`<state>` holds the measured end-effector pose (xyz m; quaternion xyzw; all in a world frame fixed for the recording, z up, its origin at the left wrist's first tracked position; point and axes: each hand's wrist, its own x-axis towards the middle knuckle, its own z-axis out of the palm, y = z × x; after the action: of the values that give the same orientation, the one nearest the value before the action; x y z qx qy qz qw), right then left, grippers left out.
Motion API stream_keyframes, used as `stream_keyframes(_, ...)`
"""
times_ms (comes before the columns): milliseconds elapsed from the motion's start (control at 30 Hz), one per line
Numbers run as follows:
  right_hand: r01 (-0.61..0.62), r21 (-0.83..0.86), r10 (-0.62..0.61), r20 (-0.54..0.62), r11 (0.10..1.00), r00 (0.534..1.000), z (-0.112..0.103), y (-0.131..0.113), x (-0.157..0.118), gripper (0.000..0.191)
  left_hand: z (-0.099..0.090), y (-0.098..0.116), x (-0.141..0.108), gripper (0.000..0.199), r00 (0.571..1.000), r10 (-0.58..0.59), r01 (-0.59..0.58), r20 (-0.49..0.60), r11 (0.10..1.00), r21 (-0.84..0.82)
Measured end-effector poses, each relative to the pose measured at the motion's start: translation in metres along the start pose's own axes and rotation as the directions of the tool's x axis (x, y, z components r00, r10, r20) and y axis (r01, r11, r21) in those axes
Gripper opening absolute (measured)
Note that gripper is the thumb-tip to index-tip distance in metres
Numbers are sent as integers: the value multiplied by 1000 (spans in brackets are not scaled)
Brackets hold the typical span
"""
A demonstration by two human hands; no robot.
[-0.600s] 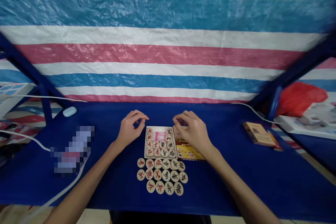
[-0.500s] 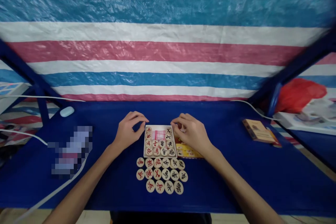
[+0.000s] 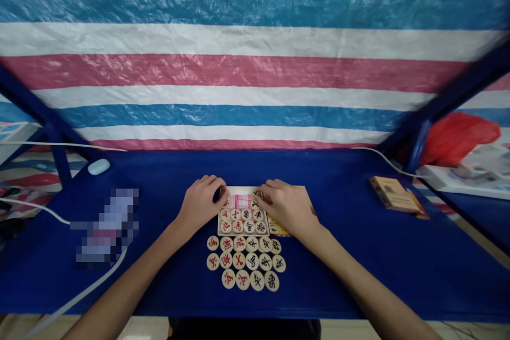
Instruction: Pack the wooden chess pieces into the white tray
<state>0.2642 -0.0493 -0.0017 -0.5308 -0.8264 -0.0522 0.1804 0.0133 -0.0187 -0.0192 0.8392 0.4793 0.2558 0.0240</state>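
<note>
Counting the things on the blue table

Two hands, one white tray (image 3: 221,232), sixteen round wooden pieces (image 3: 246,261) in three rows outside it, one brown box (image 3: 392,194), one red bag (image 3: 458,138).

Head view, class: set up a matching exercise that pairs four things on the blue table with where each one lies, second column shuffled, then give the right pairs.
Things
1. mouse
2. brown box
3. tray
4. loose discs

Places
A. between the left hand and right hand
B. far left, near the back edge
C. in three rows in front of the tray
D. far right, beside the red bag

Pairs: 1-B, 2-D, 3-A, 4-C
</note>
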Motion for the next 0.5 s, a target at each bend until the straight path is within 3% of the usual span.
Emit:
stream_keyframes(267, -37, 13, 37, -7, 999, 999, 13, -4, 0, 22, 2, 2, -1, 9, 1000, -6, 7, -21, 999, 44)
stream_keyframes(500, -54, 29, 55, -10, 998, 998, 10, -6, 0, 21, 0, 4, -2, 12, 1000, 1, 0, -15, 998, 69)
